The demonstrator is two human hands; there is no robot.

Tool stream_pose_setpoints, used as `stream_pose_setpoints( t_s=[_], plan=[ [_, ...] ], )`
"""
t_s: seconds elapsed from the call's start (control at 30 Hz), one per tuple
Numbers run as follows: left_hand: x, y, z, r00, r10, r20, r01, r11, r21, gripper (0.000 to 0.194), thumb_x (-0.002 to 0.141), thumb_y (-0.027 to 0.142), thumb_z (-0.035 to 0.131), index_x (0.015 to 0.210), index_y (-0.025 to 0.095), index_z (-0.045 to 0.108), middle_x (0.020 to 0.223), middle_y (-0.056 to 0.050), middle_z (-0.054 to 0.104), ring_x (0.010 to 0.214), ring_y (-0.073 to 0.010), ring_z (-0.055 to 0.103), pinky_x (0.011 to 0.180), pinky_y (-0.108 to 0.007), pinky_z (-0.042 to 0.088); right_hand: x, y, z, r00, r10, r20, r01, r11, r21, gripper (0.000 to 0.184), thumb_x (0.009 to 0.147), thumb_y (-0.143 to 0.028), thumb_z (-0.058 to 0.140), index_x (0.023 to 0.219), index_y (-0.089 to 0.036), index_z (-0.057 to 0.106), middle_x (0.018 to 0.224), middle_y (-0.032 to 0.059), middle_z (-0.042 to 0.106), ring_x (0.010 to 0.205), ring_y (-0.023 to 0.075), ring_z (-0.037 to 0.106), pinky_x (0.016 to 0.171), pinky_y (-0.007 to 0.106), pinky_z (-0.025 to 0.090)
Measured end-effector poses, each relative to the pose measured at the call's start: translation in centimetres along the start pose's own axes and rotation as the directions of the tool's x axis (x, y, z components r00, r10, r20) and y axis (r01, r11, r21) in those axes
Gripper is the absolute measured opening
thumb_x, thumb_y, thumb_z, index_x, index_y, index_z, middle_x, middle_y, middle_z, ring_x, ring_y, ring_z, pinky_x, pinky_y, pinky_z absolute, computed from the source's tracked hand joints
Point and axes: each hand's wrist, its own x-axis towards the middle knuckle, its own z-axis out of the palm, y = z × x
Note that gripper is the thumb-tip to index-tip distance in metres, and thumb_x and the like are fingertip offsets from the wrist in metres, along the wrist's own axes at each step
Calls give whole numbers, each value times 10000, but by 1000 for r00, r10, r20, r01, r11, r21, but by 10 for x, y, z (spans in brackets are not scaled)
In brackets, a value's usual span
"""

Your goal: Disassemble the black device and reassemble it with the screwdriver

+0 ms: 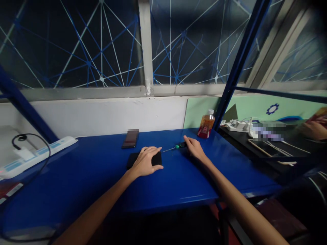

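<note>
My left hand [148, 160] lies over a flat black box-shaped object [156, 159] on the blue table, gripping it with the thumb along the near side and the fingers across the top. In my right hand [194, 148] is a screwdriver [177, 146] with a green and black handle. Its thin metal shaft points left, and the tip reaches the right edge of the black object; whether it touches cannot be made out. A few tiny bright specks lie on the table just below the shaft.
Behind my left hand lies a dark phone [130, 139]. A bottle of reddish liquid [206, 124] stands at the back right by the blue frame post [236, 64]. On the left is a white power strip [38, 157] with a black cable. Another person's hand [315, 131] is at the far right.
</note>
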Motion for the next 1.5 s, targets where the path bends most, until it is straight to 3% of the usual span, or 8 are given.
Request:
stream_pose_setpoints(
  t_s=[0.17, 0.37, 0.57, 0.67, 0.87, 1.07, 1.27, 1.5],
  plan=[
    [6, -7, -2, 992, -87, 89, 91, 995, -44, 778, 727, 645, 672, 1360, 223, 510, 1383, -154, 526, 1300, -350, 454, 1056, -543, 339, -1, 4, -4, 1000, 3, 30, 0, 995, -103, 512, 748, -687, 551, 607, -196, 563, 602, 23, 588, 595, 172, 534, 534, 262, 341],
    [8, -7, -2, 987, -39, 157, 46, 998, -39, 801, 707, 689, 659, 1349, 229, 522, 1377, -155, 531, 1356, -359, 377, 1103, -595, 219, 1, 6, -2, 996, 11, 83, -1, 993, -118, 619, 758, -731, 493, 449, -197, 455, 448, -3, 421, 498, 138, 431, 484, 262, 264],
    [8, -4, -4, 981, -120, 151, 123, 992, -10, 792, 666, 712, 678, 1309, 260, 573, 1328, -136, 527, 1260, -390, 452, 1016, -547, 370, -2, 4, -11, 985, -50, 165, 45, 998, 34, 476, 736, -668, 590, 766, -193, 569, 576, -28, 532, 506, 116, 458, 479, 224, 345],
    [8, -4, -4, 982, -125, 144, 129, 991, -24, 772, 657, 702, 695, 1291, 274, 589, 1226, -111, 567, 1147, -348, 536, 966, -495, 429, -4, 7, -16, 918, -25, 396, -56, 980, 192, 499, 695, -646, 648, 875, -191, 550, 461, -81, 458, 387, 108, 395, 401, 227, 330],
    [10, -7, -5, 973, -150, 174, 161, 986, -47, 792, 636, 700, 715, 1296, 282, 583, 1202, -91, 557, 1136, -337, 529, 959, -463, 435, -1, 9, -8, 974, -53, 218, 17, 986, 166, 554, 747, -692, 547, 548, -181, 462, 480, -33, 456, 460, 90, 402, 425, 213, 274],
    [22, -13, 0, 966, -164, 201, 179, 982, -58, 797, 623, 703, 723, 1299, 308, 576, 1197, -67, 557, 1138, -321, 519, 974, -438, 419, 2, 17, -10, 973, -30, 229, -2, 990, 140, 491, 671, -639, 676, 864, -206, 548, 457, -86, 448, 393, 96, 377, 410, 215, 277],
    [27, -15, 6, 968, -164, 190, 174, 984, -33, 779, 636, 701, 717, 1297, 314, 578, 1207, -70, 552, 1124, -317, 523, 973, -445, 409, 4, 19, -8, 992, -70, 103, 80, 993, -88, 547, 807, -687, 488, 552, -204, 503, 510, 2, 480, 528, 142, 471, 501, 252, 279],
    [25, -13, 5, 972, -144, 187, 149, 989, -13, 776, 667, 706, 688, 1310, 287, 571, 1199, -76, 555, 1106, -310, 534, 963, -437, 417, 2, 19, -12, 987, -87, 134, 94, 994, -53, 494, 623, -651, 703, 810, -216, 562, 672, -20, 612, 610, 151, 539, 528, 229, 339]
  ],
)
